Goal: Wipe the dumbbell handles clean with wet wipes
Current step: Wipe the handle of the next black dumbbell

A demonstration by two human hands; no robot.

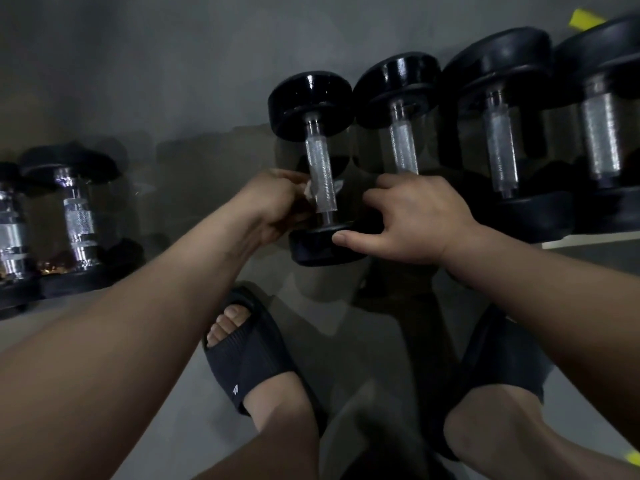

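With left hand (277, 202) pinching wet wipe (309, 192) against lower handle (320, 168) of dumbbell (311, 98) at left end of wall row, right hand (412, 220) gripping its near head: wrap fully, twist along knurling, brace firmly.

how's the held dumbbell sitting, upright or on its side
On its side: the dumbbell lies handle level between both heads; the right hand holds its near head, the left hand holds a wipe.
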